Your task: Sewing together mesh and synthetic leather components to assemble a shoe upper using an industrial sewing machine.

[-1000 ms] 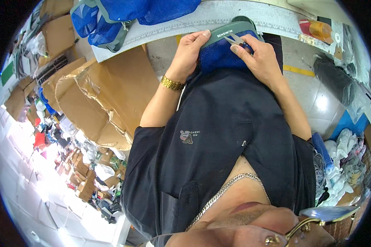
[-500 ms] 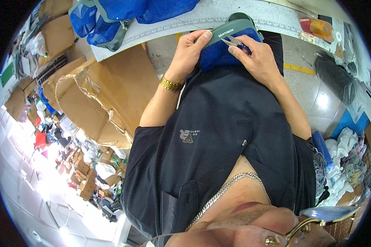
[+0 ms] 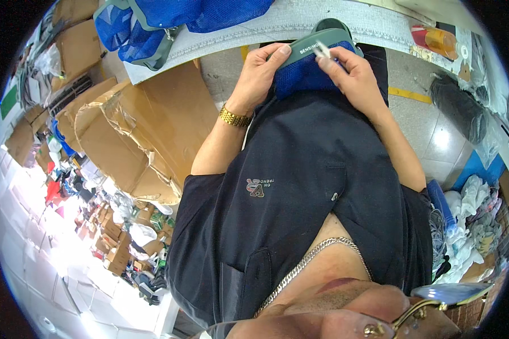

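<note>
A blue mesh bag (image 3: 297, 79) with a green band printed with white lettering rests against my front at the table's near edge. My left hand (image 3: 260, 76) is closed on the left end of the band, thumb on top. My right hand (image 3: 350, 79) is closed on small thread snips (image 3: 323, 52), whose silvery tips are blurred over the band and mesh, just below the lettering.
More blue mesh pieces with green trim (image 3: 152, 31) lie on the white table (image 3: 237, 22) at upper left. A bottle of amber liquid (image 3: 438, 40) lies at upper right. Torn cardboard (image 3: 130, 135) stands at my left; fabric heaps (image 3: 466, 226) lie at my right.
The snips in my right hand have shifted and tilted, now more upright and blurred by motion. My left hand and the bag have moved only very slightly.
</note>
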Motion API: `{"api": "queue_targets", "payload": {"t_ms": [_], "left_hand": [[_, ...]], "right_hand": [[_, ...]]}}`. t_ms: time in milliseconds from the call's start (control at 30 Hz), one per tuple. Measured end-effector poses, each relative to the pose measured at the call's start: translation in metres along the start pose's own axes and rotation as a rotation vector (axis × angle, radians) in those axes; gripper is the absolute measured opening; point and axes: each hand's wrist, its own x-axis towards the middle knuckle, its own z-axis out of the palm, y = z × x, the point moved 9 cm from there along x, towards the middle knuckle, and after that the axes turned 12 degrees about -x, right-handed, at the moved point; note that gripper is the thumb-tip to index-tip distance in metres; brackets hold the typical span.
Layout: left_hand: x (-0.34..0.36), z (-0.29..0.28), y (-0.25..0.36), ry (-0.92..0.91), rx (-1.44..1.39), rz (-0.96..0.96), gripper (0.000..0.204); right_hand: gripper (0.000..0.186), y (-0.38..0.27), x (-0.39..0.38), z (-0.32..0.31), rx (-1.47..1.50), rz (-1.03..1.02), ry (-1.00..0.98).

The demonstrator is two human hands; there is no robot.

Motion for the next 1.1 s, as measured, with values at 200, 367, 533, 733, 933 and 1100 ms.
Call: {"api": "queue_targets", "payload": {"t_ms": [200, 367, 533, 733, 933, 1100], "left_hand": [[0.001, -0.001, 0.0, 0.024, -0.014, 0.004, 0.027], [0.0, 0.002, 0.002, 0.047, -0.034, 0.004, 0.025], [-0.001, 0.013, 0.008, -0.01, 0.135, 0.055, 0.026], [0.001, 0.01, 0.016, 0.048, 0.245, 0.075, 0.026], [0.009, 0.008, 0.018, 0.089, 0.441, 0.168, 0.026], [0.016, 0.008, 0.025, 0.06, 0.609, 0.257, 0.025]], "right_hand": [[0.023, 0.004, 0.001, -0.013, 0.202, 0.046, 0.083], [0.035, -0.029, -0.002, -0.032, -0.203, -0.227, 0.338], [0.034, -0.038, 0.002, -0.016, -0.521, -0.391, 0.231], [0.018, -0.025, 0.006, -0.035, -0.366, -0.217, 0.238], [0.015, -0.04, 0.005, -0.02, -0.153, -0.275, 0.116], [0.014, -0.065, 0.01, -0.014, -0.166, -0.411, 0.158]]}}
